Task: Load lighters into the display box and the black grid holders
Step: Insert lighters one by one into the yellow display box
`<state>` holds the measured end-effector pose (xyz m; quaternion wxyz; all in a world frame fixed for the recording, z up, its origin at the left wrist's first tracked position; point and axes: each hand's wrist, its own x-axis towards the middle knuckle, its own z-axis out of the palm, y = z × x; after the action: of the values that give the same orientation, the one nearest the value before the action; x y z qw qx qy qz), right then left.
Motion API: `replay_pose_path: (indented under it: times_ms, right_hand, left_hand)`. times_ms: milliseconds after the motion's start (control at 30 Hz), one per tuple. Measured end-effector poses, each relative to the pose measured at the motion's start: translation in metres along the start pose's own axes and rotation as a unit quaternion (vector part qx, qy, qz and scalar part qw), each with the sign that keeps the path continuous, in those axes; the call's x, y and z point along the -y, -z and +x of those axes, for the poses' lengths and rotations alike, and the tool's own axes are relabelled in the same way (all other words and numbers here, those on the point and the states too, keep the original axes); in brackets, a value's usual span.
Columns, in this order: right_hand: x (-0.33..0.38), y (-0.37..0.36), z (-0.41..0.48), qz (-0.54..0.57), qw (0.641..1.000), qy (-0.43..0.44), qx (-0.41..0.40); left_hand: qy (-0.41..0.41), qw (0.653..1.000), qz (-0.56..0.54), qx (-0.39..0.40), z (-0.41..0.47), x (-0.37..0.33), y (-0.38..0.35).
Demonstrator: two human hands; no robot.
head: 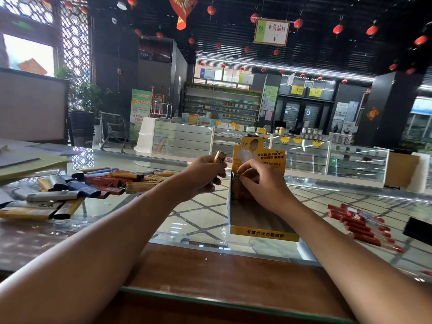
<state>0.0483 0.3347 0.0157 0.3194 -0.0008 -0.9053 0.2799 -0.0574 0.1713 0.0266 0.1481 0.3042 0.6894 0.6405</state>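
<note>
A yellow cardboard display box (264, 233) stands on the glass counter, its tall back card facing me. My right hand (261, 183) reaches into the box's far left corner, fingers closed on a yellow lighter (236, 177) that stands among a few others there. My left hand (201, 176) hovers just left of the box, gripping a yellow lighter (219, 157) upright. A loose pile of yellow, red, blue and silver lighters (93, 185) lies on the counter at the left. No black grid holder is clearly seen.
A row of red lighters (360, 225) lies on the glass at the right, beside a black object (418, 230) at the frame edge. Folders and paper (28, 162) sit at the far left. A wooden ledge (222, 277) runs along the counter's near side.
</note>
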Motion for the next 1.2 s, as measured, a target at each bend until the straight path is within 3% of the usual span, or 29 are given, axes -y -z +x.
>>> replay_pose_path:
  times_ms: [367,633,833,1067,1200]
  right_hand:
    - [-0.0027,0.0007,0.0011,-0.026,1.000,-0.005,0.002]
    - [0.0001,0.0060,0.0044,0.009,0.990,0.076,-0.115]
    - [0.0004,0.0060,0.0035,0.020,0.991,0.093,-0.090]
    - [0.0022,0.0076,0.0032,0.025,0.995,0.050,-0.088]
    - [0.0041,0.0071,0.0022,0.044,0.997,0.023,-0.062]
  left_hand:
    - [-0.012,1.000,-0.005,0.002,0.0038,0.0004,-0.0004]
    - [-0.103,0.990,0.078,0.051,0.0003,-0.0006,0.0024]
    - [-0.174,0.970,0.161,0.059,-0.0032,-0.0039,0.0031]
    - [-0.225,0.966,0.127,0.001,-0.0019,-0.0050,0.0029]
    - [-0.236,0.966,0.108,0.009,-0.0042,-0.0072,0.0007]
